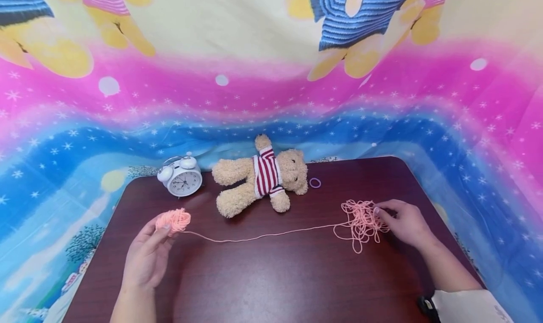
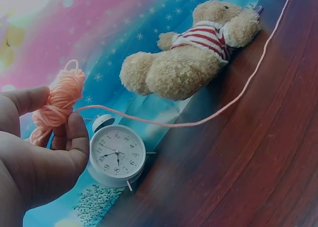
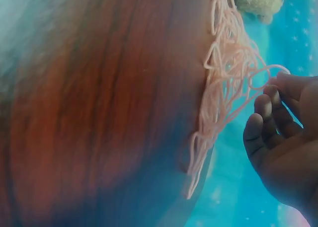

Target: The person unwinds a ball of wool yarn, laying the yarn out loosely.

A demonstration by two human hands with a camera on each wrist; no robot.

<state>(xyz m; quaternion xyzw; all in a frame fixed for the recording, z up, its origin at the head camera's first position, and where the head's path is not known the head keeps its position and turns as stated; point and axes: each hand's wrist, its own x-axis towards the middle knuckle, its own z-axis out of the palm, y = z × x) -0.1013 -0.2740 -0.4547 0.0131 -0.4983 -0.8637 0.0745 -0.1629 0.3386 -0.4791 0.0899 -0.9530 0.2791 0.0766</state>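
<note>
My left hand [image 1: 146,254] holds a small wound bundle of peach yarn [image 1: 174,220] between thumb and fingers, raised at the left of the table. From that bundle a single strand [image 1: 263,236] runs across to a loose, tangled heap of the same yarn [image 1: 360,221] on the right. At the heap's right edge my right hand [image 1: 407,223] pinches a loop of yarn between thumb and forefinger. In the right wrist view that loop [image 3: 276,68] rises from the tangle to the fingertips, while the other fingers [image 3: 254,125] curl loosely.
A white twin-bell alarm clock [image 1: 184,179] stands at the back left of the dark wooden table [image 1: 263,285]. Beside it lies a teddy bear [image 1: 265,179] in a red-striped shirt, with a purple ring [image 1: 315,183] near its head. A printed cloth [image 1: 254,96] hangs behind.
</note>
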